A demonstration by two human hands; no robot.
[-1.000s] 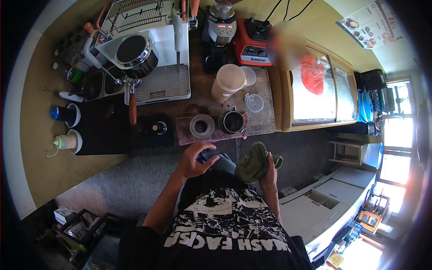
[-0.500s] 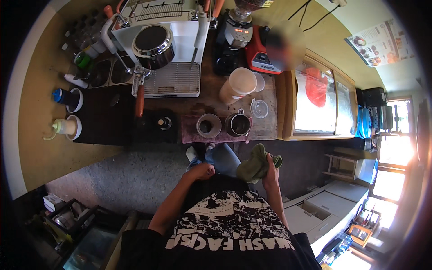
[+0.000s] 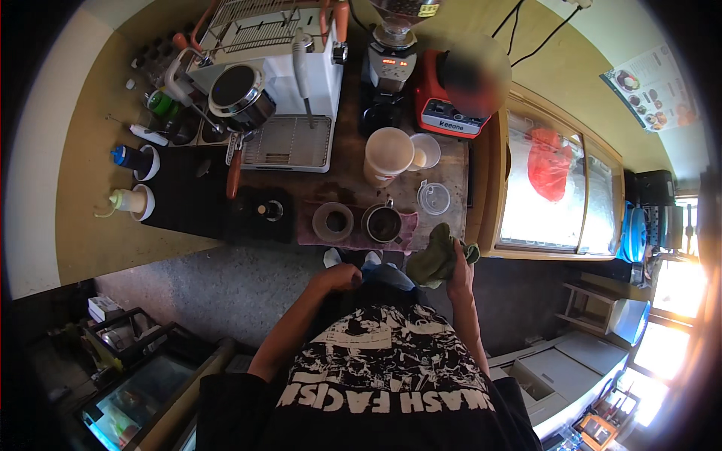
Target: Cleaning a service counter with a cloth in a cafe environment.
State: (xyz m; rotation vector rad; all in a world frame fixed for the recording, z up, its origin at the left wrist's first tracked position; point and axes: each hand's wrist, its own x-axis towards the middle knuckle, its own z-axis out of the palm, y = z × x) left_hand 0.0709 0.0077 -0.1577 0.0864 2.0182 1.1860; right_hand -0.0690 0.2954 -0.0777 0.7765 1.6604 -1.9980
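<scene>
My right hand [image 3: 460, 276] grips a bunched olive-green cloth [image 3: 432, 260] in front of the counter's edge. Close to my waist, my left hand [image 3: 344, 276] is curled closed, and nothing shows sticking out of it. Beyond my hands, a pinkish towel [image 3: 403, 241] lies along the counter edge. On it stand a clear cup [image 3: 321, 229] with dark liquid low inside and a metal pitcher [image 3: 368, 234] with dark contents. A clear plastic lid [image 3: 434, 198] lies to the right of the pitcher. Behind these is a tall tub [image 3: 380, 173] filled with something beige.
An espresso machine [image 3: 320, 154] stands at the back left, its portafilter handle [image 3: 235, 174] pointing toward me. A coffee grinder [image 3: 391, 68] and red blender base [image 3: 451, 120] are at the back. Squeeze bottles [image 3: 126, 200] sit far left. A wooden cabinet [image 3: 489, 188] borders the right.
The view has shifted slightly. The cloth, still in my right hand, now appears closer to the counter edge. My left hand stays curled near my waist.
</scene>
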